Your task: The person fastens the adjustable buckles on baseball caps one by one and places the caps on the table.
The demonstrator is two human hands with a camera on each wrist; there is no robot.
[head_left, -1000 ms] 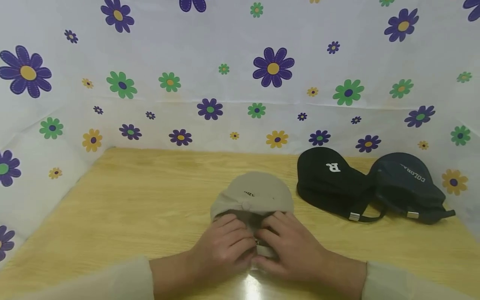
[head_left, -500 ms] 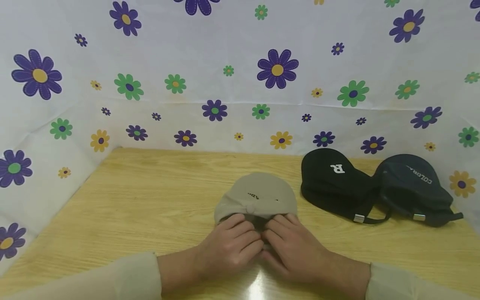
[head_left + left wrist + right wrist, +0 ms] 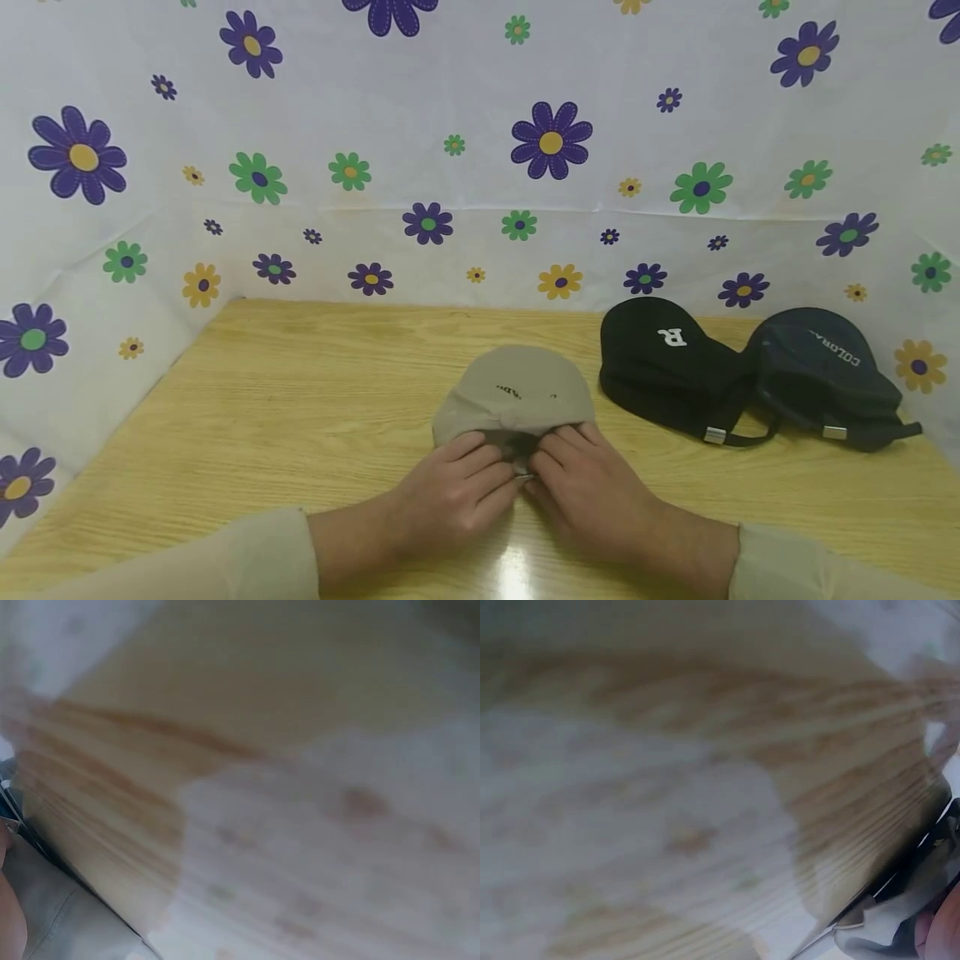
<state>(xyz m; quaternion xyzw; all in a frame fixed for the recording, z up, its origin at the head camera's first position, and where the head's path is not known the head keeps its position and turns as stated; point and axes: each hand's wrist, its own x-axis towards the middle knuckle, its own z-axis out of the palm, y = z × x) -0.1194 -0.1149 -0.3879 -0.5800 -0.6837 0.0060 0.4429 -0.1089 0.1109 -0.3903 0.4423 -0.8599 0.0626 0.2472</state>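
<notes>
A beige baseball cap [image 3: 525,379] with small dark lettering lies on the table, its rear opening facing me. My left hand [image 3: 457,492] grips the left side of that opening with curled fingers. On the other side, my right hand [image 3: 592,483] holds the cap's edge and back strap, its thumb tucked beneath. A small metal buckle [image 3: 522,477] shows between the fingertips of both hands; most of the strap is hidden by them. Beige cap fabric [image 3: 67,922] fills the lower left corner of the left wrist view. The right wrist view catches a loose beige strap end [image 3: 877,922] beside a finger.
To the right on the wooden table [image 3: 300,375] lie a black cap [image 3: 648,358] with a white R and a dark navy cap [image 3: 810,358] with pale lettering, overlapping each other. A white flowered cloth [image 3: 450,83] rises behind and along both sides.
The right thumb, stretched out below the strap a second ago, has drawn in under it. The hands stay at the cap's rear opening, which faces me throughout. The head view shifts slightly.
</notes>
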